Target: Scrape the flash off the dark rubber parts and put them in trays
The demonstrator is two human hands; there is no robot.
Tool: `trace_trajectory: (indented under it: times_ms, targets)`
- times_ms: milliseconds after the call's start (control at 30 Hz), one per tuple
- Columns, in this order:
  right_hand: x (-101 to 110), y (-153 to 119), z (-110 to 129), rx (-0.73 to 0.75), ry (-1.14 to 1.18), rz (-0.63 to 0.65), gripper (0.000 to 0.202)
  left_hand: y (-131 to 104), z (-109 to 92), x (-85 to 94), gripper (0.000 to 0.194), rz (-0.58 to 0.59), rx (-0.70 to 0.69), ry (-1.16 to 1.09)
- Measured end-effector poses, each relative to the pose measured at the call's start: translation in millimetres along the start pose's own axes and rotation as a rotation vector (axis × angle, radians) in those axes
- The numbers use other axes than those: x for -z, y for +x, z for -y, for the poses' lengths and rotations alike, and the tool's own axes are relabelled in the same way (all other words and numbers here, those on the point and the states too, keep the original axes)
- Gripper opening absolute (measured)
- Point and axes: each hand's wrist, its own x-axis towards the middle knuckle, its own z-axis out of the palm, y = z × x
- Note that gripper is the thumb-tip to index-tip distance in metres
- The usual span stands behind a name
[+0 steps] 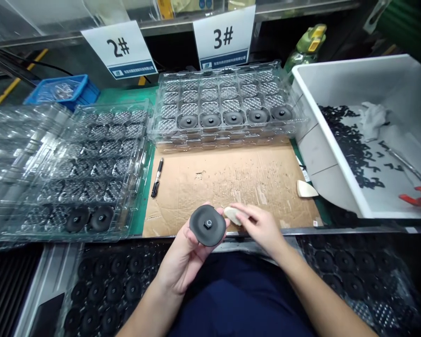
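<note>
A round black part (212,232) with a small metal nut at its centre is held by its edge in my left hand (187,255), flat face up. My right hand (261,227) pinches a small cream-coloured pad (232,216) close to the part's right edge. Whether the pad touches the part is hard to tell. Both hands are over the front edge of a cardboard sheet (182,206). Beyond them, a clear plastic tray (161,128) has several similar black parts in its front row.
A black pen (157,178) and another cream piece (306,189) lie on the cardboard. At right stands a white bin (337,173) with black bits. Clear trays (126,187) are stacked at left, near a blue basket (82,96). Below the edge are more black parts (114,290).
</note>
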Motion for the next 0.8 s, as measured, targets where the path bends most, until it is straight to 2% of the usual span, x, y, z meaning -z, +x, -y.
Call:
trace_trajectory:
  times_ms: [67,133,200,267,333,400,500,533,633,700,800]
  targets:
    - [-3,-5,-6,-0.009,-0.009,0.014,0.027,1,0,-1.2,0.052,0.008,0.011,-0.009]
    - [2,-7,5,-0.021,-0.008,-0.025,0.028,1,2,-3.0,0.053,0.011,0.010,-0.009]
    - [10,-6,32,0.011,0.007,-0.120,0.030,2,5,-5.1,0.052,0.004,-0.006,-0.002]
    - [15,-7,66,0.149,0.024,-0.208,0.032,1,6,-6.3,0.051,-0.012,-0.023,0.011]
    - [15,-10,94,0.338,0.003,-0.162,0.033,1,6,-5.3,0.049,-0.045,-0.018,0.034]
    - [12,-12,109,0.442,-0.012,-0.017,0.032,0,4,-2.6,0.051,-0.076,-0.005,0.055]
    - [8,-8,115,0.407,-0.024,0.178,0.027,1,1,-1.0,0.051,-0.104,-0.029,0.070]
    - [6,-5,116,0.387,-0.050,0.172,0.026,1,1,-2.2,0.046,-0.103,-0.034,0.072]
    - [5,1,117,0.411,-0.136,0.004,0.030,1,0,-8.0,0.028,-0.068,-0.023,0.053]
    - [8,-3,117,0.480,-0.092,0.019,0.031,-1,-4,-9.1,0.032,-0.044,-0.013,0.052]
    - [21,-16,113,0.451,-0.052,0.200,0.027,-5,-10,-4.3,0.051,-0.036,0.019,0.081]
